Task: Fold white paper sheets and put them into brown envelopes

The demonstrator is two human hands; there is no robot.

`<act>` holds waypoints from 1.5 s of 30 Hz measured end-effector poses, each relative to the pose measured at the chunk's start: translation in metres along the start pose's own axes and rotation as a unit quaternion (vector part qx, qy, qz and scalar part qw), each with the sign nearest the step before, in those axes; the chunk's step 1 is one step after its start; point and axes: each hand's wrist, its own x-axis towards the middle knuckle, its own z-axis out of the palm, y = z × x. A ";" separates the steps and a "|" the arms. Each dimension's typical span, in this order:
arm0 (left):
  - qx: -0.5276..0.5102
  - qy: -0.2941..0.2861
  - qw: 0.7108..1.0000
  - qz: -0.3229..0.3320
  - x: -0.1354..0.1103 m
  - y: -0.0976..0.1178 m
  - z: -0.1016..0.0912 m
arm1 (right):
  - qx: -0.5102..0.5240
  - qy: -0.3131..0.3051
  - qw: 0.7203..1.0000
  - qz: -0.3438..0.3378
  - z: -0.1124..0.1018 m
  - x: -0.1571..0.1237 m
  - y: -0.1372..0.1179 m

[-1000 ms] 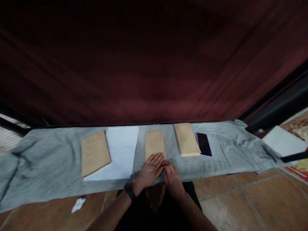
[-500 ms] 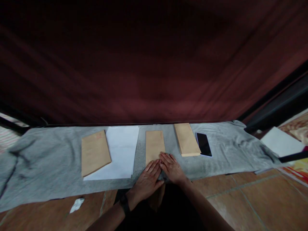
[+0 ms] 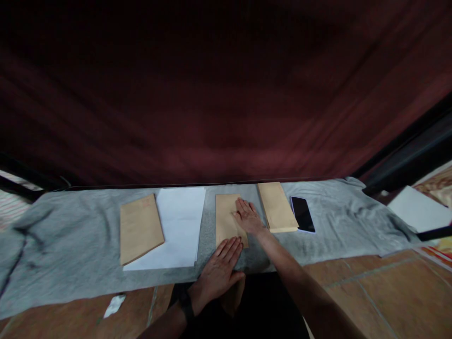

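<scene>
A narrow brown envelope (image 3: pixel 226 215) lies in the middle of a grey cloth (image 3: pixel 77 249). My right hand (image 3: pixel 247 217) rests flat on its right side, fingers spread, holding nothing. My left hand (image 3: pixel 219 268) lies flat at the envelope's near end, fingers stretched out over its lower edge. A dark band sits on my left wrist. To the right a stack of brown envelopes (image 3: pixel 277 206) lies beside a black phone (image 3: pixel 302 214). To the left, another brown envelope (image 3: pixel 139 227) overlaps white paper sheets (image 3: pixel 180 227).
A dark red curtain (image 3: pixel 226 94) hangs behind the cloth. Brown floor tiles (image 3: pixel 381 292) run along the near side. A scrap of white paper (image 3: pixel 114 304) lies on the tiles at left. More white paper (image 3: pixel 416 210) and a dark bar sit at the far right.
My right hand has slid away from me up the middle envelope, from its near end to its upper right part. My left hand has drawn back slightly toward me.
</scene>
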 end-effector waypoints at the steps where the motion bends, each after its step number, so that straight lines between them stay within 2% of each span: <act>1: 0.001 0.001 1.000 0.000 0.000 0.000 0.000 | 0.001 0.001 1.000 0.004 0.000 0.004 0.000; 4: 0.004 0.002 1.000 0.000 0.000 0.000 0.001 | 0.004 0.009 1.000 0.013 0.001 0.008 -0.001; 7: 0.006 0.003 1.000 -0.003 0.000 0.001 0.000 | 0.002 0.017 1.000 0.014 0.003 -0.003 -0.004; 13: 0.002 0.009 1.000 0.000 0.000 0.001 0.000 | 0.015 0.027 0.999 -0.038 0.004 -0.048 -0.006; 22: -0.017 0.019 1.000 -0.002 -0.001 0.000 0.003 | 0.040 0.044 0.993 -0.101 -0.008 -0.105 -0.015; 28: -0.069 0.034 0.997 -0.028 0.007 0.001 -0.008 | 0.056 0.030 0.988 -0.141 -0.023 -0.140 -0.020; 32: -0.083 0.048 0.992 -0.086 0.025 -0.006 -0.006 | 0.063 0.024 0.986 -0.152 -0.029 -0.149 -0.021; 36: -0.041 0.050 0.996 -0.069 0.054 -0.020 0.011 | 0.073 0.048 0.986 -0.145 -0.028 -0.150 -0.021; 39: -0.015 0.040 0.995 -0.086 0.079 -0.032 0.024 | 0.076 0.049 0.986 -0.138 -0.029 -0.150 -0.022; 45: -0.021 0.069 0.989 -0.125 0.120 -0.055 0.032 | 0.070 0.023 0.988 -0.137 -0.032 -0.148 -0.022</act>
